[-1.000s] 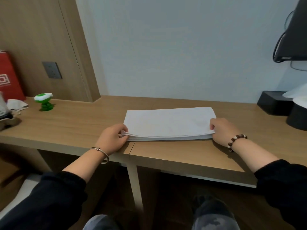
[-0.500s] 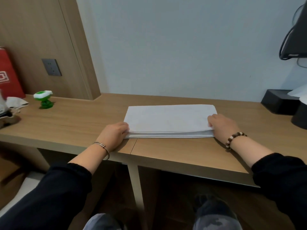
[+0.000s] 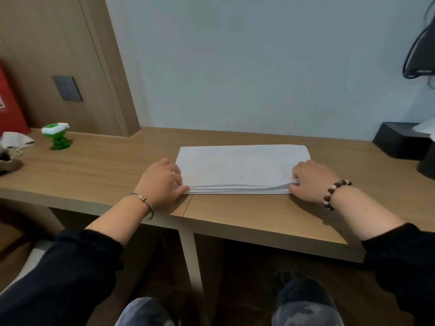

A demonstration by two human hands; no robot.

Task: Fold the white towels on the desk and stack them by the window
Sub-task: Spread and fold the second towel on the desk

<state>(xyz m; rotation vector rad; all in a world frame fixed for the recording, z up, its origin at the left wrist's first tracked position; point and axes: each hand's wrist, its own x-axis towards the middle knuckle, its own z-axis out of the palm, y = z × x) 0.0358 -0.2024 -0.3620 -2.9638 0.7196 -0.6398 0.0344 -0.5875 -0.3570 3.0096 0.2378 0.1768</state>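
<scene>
A white towel point(image 3: 240, 167), folded into a flat rectangle of several layers, lies on the wooden desk point(image 3: 106, 170) in front of me. My left hand point(image 3: 162, 181) rests at its near left corner, fingers curled against the layered edge. My right hand point(image 3: 310, 181) pinches the near right corner, where the layers are lifted slightly. No window is in view.
A green and white toy point(image 3: 57, 136) stands at the back left, with a crumpled white mask point(image 3: 15, 140) and a red bag point(image 3: 10, 107) beyond it. A black box point(image 3: 397, 142) sits at the back right. The desk's front edge runs just below my wrists.
The towel and both hands stay in place. My right fingers have dug into the near right corner and raised its layers a little. The view has tilted slightly.
</scene>
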